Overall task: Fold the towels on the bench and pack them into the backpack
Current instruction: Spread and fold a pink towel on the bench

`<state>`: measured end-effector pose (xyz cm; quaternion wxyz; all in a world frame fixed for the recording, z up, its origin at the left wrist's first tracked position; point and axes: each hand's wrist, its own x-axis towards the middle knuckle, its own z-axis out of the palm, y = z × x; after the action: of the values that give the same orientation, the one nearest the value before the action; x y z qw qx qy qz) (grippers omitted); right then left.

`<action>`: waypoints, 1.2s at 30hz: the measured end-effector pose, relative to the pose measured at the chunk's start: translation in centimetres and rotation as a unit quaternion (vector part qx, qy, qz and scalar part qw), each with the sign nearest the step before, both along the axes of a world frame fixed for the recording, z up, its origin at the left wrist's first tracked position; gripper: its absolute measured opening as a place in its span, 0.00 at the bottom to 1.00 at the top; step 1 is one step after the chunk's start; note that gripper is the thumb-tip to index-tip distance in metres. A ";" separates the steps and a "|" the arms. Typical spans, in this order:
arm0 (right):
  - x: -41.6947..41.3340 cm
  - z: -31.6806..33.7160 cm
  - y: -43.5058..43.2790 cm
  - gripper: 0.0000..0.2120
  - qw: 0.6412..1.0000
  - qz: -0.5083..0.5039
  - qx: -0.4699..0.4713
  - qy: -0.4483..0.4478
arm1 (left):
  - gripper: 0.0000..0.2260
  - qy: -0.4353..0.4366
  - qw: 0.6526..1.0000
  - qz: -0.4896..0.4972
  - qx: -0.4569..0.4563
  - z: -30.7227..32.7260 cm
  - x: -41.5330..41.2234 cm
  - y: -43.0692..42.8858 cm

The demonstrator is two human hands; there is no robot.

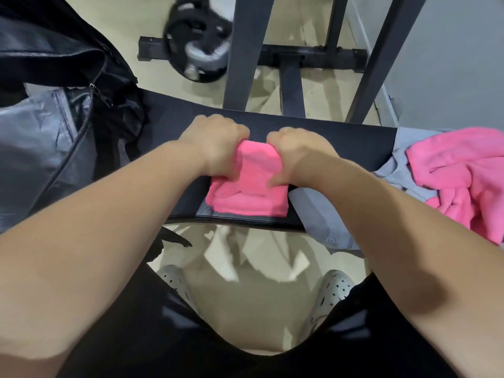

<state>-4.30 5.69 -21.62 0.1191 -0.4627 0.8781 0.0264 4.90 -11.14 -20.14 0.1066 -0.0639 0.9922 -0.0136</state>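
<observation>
Both in! | left hand (215,148) and right hand (297,156) curl round the far edge of the folded pink towel (248,195), probably so the folds hold for lifting | towel lies mid-bench (341,143), trailing from the hands toward 6 o'clock | backpack (54,137) gapes at 9 o'clock | loose pink towel (463,175) at 3 o'clock

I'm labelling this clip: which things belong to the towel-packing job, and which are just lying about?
Job: folded pink towel gripped by left hand and right hand; crumpled pink towel; open black backpack; black padded bench.
Lying about: black round weight plate; dark metal rack frame.
</observation>
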 end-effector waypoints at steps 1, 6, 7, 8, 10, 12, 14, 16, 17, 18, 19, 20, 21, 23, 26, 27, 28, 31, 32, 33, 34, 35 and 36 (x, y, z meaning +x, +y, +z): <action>0.0 -0.1 0.2 0.28 0.999 0.001 -0.033 0.031 | 0.19 0.053 0.999 -0.010 -0.009 -0.2 0.2 0.0; 1.2 -2.3 2.0 0.19 0.969 0.007 -0.210 0.129 | 0.13 0.200 0.979 -0.038 -0.001 -2.2 2.2 1.4; 1.5 -2.7 2.4 0.18 0.969 0.008 -0.217 0.120 | 0.12 0.208 0.977 -0.030 0.021 -2.5 2.8 1.7; 1.8 -3.1 2.7 0.17 0.969 0.014 -0.219 0.109 | 0.11 0.209 0.977 -0.021 0.046 -2.9 3.4 2.1; 2.4 -3.3 3.5 0.15 0.970 0.028 -0.226 0.081 | 0.19 0.197 0.977 -0.022 0.076 -3.8 4.8 2.9; 2.7 -3.3 4.4 0.14 0.973 0.046 -0.226 0.034 | 0.31 0.175 0.981 -0.018 0.081 -4.4 6.3 3.6; 3.0 -3.3 5.2 0.21 0.976 0.083 -0.201 -0.001 | 0.37 0.142 0.987 -0.016 0.069 -5.0 7.4 4.1; 3.2 -3.6 6.0 0.27 0.975 0.122 -0.185 -0.013 | 0.40 0.109 0.992 -0.021 0.058 -5.5 8.1 4.1; 3.3 -3.6 6.3 0.28 0.974 0.133 -0.185 -0.009 | 0.41 0.099 0.993 -0.023 0.059 -5.7 8.3 3.8; 3.5 -3.5 6.4 0.28 0.974 0.135 -0.184 -0.002 | 0.42 0.093 0.993 -0.024 0.065 -6.0 8.4 3.6; 3.6 -3.3 6.3 0.27 0.975 0.124 -0.183 0.004 | 0.42 0.088 0.993 -0.028 0.071 -6.1 8.4 3.3; 3.8 -3.0 5.9 0.25 0.977 0.105 -0.187 0.010 | 0.43 0.084 0.993 -0.033 0.076 -6.2 8.4 3.0; 4.0 -2.6 5.3 0.22 0.977 0.081 -0.195 0.015 | 0.43 0.080 0.993 -0.038 0.079 -6.4 8.4 2.8; 4.4 -2.2 3.7 0.15 0.973 0.016 -0.230 0.027 | 0.42 0.072 0.992 -0.049 0.087 -6.6 8.4 2.3; 4.9 -2.7 1.8 0.21 0.982 -0.052 -0.180 0.001 | 0.42 0.069 0.991 -0.055 0.104 -6.9 8.4 1.7; 5.0 -3.2 1.6 0.26 0.990 -0.057 -0.131 -0.008 | 0.42 0.069 0.990 -0.051 0.115 -6.9 8.4 1.5; 5.2 -3.9 1.6 0.29 0.994 -0.057 -0.093 -0.011 | 0.41 0.069 0.988 -0.045 0.129 -6.9 8.4 1.4; 5.3 -5.3 2.4 0.32 0.994 -0.070 -0.087 -0.013 | 0.40 0.068 0.980 -0.016 0.186 -6.6 8.3 1.4; 5.4 -5.6 2.7 0.33 0.993 -0.077 -0.093 -0.011 | 0.39 0.067 0.976 0.001 0.205 -6.4 8.2 1.7; 5.5 -5.8 3.0 0.33 0.992 -0.083 -0.093 -0.006 | 0.38 0.067 0.972 0.024 0.222 -6.0 7.9 2.1; 5.7 -5.8 3.1 0.34 0.992 -0.086 -0.092 0.001 | 0.37 0.070 0.968 0.049 0.234 -5.7 7.4 2.6; 5.9 -5.8 3.1 0.35 0.992 -0.088 -0.089 0.006 | 0.35 0.073 0.965 0.074 0.240 -5.4 6.8 3.1; 6.1 -5.7 3.1 0.37 0.993 -0.088 -0.085 0.008 | 0.32 0.077 0.964 0.093 0.239 -5.1 6.2 3.6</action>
<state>1.77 8.82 -27.37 0.0741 -0.3920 0.9154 -0.0546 11.11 -7.51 -25.27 0.0426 -0.1297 0.9615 0.2384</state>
